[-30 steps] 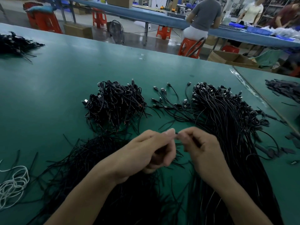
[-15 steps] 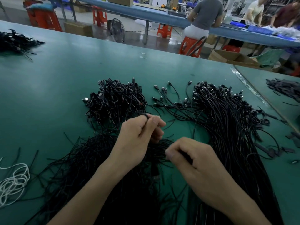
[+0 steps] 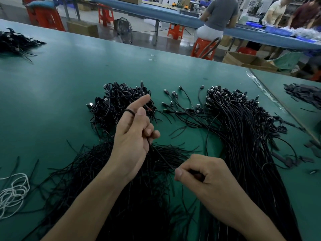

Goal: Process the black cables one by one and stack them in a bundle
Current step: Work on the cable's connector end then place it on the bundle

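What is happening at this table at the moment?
A person works at a green table with black cables. The left hand holds one cable, looped round its raised index finger, and the right hand pinches the same cable nearer the body. A pile of coiled cables lies beyond the left hand; long uncoiled cables lie to the right.

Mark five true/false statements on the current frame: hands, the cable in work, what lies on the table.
1. A black cable loops round the index finger of the left hand. True.
2. The right hand lies flat and open on the table. False: its fingers are curled and pinch the cable.
3. The same cable runs from one hand to the other. True.
4. The white cord lies to the right of the right hand. False: it lies near the table's left edge, left of both hands.
5. The coiled pile sits beyond the left hand. True.
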